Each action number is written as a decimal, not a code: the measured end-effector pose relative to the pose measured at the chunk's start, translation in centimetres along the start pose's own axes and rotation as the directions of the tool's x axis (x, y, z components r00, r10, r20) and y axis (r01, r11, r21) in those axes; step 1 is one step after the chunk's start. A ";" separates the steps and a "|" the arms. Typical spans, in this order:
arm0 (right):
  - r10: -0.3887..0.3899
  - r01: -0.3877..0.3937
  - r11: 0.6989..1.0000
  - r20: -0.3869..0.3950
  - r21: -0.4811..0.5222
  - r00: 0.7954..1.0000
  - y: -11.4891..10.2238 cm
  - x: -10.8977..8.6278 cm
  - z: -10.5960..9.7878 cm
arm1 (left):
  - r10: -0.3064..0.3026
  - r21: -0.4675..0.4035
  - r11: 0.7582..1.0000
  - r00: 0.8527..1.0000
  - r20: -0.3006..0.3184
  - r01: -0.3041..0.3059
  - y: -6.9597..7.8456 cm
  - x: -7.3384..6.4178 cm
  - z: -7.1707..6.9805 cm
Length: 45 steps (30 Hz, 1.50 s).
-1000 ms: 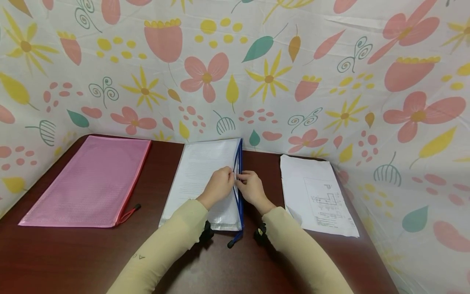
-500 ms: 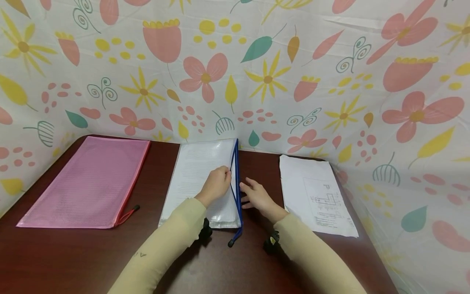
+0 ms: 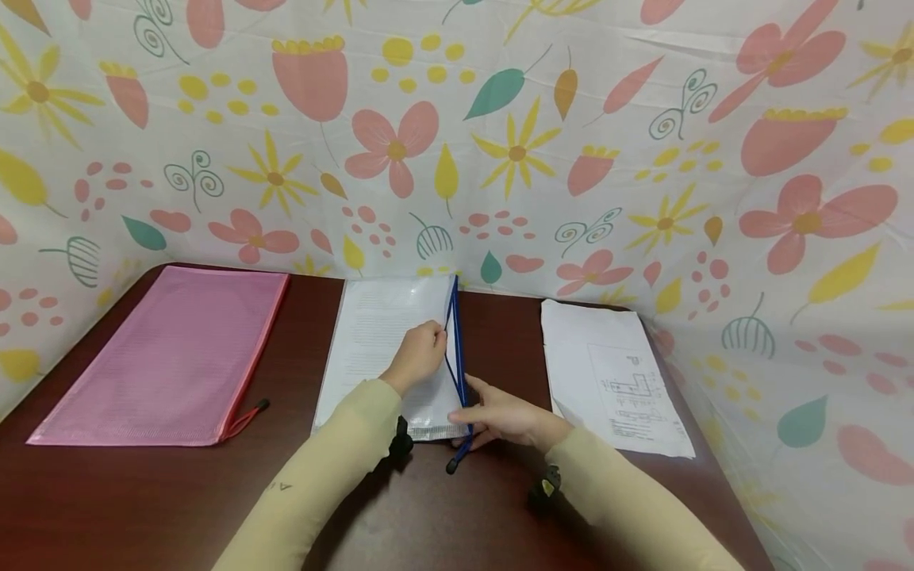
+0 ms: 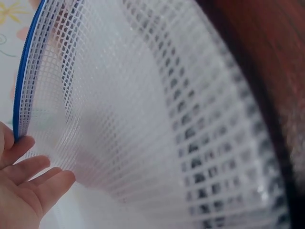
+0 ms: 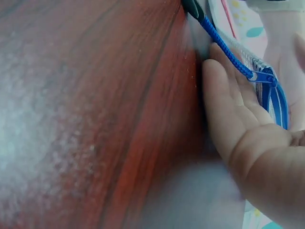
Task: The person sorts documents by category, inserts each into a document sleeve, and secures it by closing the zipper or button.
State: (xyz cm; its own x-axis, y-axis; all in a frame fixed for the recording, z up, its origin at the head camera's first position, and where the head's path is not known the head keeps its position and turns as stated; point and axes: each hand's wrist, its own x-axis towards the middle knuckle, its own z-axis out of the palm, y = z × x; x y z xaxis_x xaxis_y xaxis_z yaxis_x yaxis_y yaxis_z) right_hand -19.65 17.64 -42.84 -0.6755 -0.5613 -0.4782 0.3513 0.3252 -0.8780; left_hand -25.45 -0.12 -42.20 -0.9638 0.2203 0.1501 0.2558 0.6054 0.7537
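A clear mesh zipper pouch (image 3: 371,317) with a blue zip along its right edge lies on the table, with printed paper inside. The zip edge gapes at mid-length, where my left hand (image 3: 417,354) pinches the upper layer. In the left wrist view, the fingers of the left hand (image 4: 28,181) are at the blue edge of the mesh. My right hand (image 3: 510,414) is at the pouch's lower right corner, its thumb above and its fingers spread beneath. In the right wrist view, those fingers lie straight beside the zip slider (image 5: 262,77) and its blue cord pull (image 5: 224,47).
A pink mesh zipper pouch (image 3: 164,357) with a red zip and cord lies to the left. Printed sheets (image 3: 600,357) with a drawing lie to the right. The dark red-brown table (image 3: 143,507) meets a floral curtain (image 3: 500,159) behind.
The right hand has left the middle of the zip edge, beside the left hand, and moved down to the pouch's lower right corner. The left hand keeps its hold.
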 end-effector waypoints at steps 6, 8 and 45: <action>0.030 -0.025 0.994 0.047 -0.103 0.998 0.1 -0.5 0.0 | -0.085 0.046 0.996 0.991 0.104 0.080 -0.3 -0.1 -0.3; 0.032 -0.025 0.988 0.043 -0.150 0.999 0.0 -0.8 -0.1 | -0.116 0.095 0.990 0.979 0.168 0.101 -0.5 -0.1 -0.4; -0.138 0.077 0.860 -0.085 -0.504 0.987 -0.1 -1.6 -0.1 | -0.237 0.439 0.898 0.817 0.526 -0.022 1.1 -2.4 0.3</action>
State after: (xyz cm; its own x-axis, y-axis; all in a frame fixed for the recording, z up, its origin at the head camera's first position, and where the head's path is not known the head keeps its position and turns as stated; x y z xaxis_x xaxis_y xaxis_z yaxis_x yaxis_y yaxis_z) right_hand -18.67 18.62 -42.01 -0.7704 -0.5338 -0.3485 -0.0762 0.6199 -0.7810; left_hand -22.84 0.19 -41.94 -0.8083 0.4390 -0.3924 0.2843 0.8746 0.3928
